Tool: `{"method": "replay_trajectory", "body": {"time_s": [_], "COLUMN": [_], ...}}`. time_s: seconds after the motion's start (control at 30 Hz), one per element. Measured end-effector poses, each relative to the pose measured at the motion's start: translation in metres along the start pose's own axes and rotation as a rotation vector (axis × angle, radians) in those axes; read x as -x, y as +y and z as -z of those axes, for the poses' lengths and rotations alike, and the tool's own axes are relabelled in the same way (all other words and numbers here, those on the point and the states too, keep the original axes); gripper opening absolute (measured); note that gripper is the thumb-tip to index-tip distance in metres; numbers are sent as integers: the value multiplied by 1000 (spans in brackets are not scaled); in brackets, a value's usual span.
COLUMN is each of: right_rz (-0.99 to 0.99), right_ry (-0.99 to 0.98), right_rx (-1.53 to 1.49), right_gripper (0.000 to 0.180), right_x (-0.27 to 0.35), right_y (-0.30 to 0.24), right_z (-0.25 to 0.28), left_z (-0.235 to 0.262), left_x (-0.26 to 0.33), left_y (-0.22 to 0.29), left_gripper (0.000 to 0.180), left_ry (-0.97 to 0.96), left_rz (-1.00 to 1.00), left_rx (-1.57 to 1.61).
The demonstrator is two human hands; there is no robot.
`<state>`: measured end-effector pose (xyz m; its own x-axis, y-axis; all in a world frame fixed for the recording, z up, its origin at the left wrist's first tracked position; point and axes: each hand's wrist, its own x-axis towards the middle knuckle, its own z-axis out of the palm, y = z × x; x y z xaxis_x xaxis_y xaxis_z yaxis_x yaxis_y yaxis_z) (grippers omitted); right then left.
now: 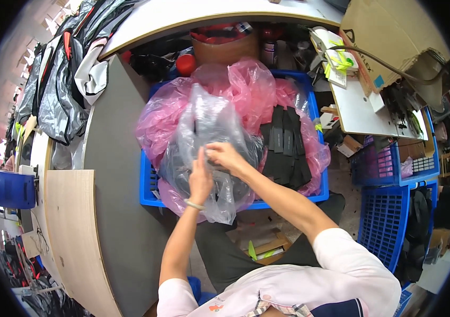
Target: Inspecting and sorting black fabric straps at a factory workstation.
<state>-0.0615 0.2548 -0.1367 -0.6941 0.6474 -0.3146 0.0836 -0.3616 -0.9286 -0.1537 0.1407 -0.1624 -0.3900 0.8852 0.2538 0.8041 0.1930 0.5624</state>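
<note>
A clear plastic bag (215, 113) spreads over dark bundled contents (176, 168), and its loose end hangs down at the front. My right hand (226, 157) has its fingers curled in a pinch on the bag's film. Beside it, my left hand (200, 182) points away from me with fingers pressed together against the same film; what lies between its fingertips is partly hidden. Both hands are close together above a blue crate (309, 84) lined with a pink plastic bag (254, 87). Flat black strips (286, 140) lie in a stack to the right of my hands.
A grey panel (124, 211) runs along the left, next to a pale wooden board (74, 232). Behind the crate is a brown drum (225, 50) under a white tabletop (182, 11). Blue baskets (386, 222) and a cardboard box (389, 37) stand on the right.
</note>
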Motion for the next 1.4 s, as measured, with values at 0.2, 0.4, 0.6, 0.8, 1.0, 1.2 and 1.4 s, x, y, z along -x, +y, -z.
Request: {"method": "replay_trajectory", "body": {"time_s": [0.2,0.4,0.6,0.8,1.0,1.2,1.4], "right_rz": [623,399,283,473,-94,-195,-39], "right_ry": [396,-93,-15,987,788,635,709], "right_rx": [1052,1435,1331,837,1202,1129,896], "right_gripper": [68,69,57,43,105,108,93], "right_x": [13,-45,-56,35,9,-17,19], "right_y": [-2,92,92,19,130,169,128], "right_z": [66,27,35,137,196,199,206], "left_z": [-63,-79,-112,-79,-98,-106,-42], "left_x": [-7,-20,-39,-23,-40,-26,-50], "left_y": [-34,-88,-125,-155,-118,-142,-70], "left_gripper": [60,27,22,24,27,32,31], "left_ry": [-310,-393,-431,-395,-414,-479,-589], "left_rz": [67,217,201,253,372,351,299], "left_rx": [-469,-544,-542,-622,-451,-601,-648]}}
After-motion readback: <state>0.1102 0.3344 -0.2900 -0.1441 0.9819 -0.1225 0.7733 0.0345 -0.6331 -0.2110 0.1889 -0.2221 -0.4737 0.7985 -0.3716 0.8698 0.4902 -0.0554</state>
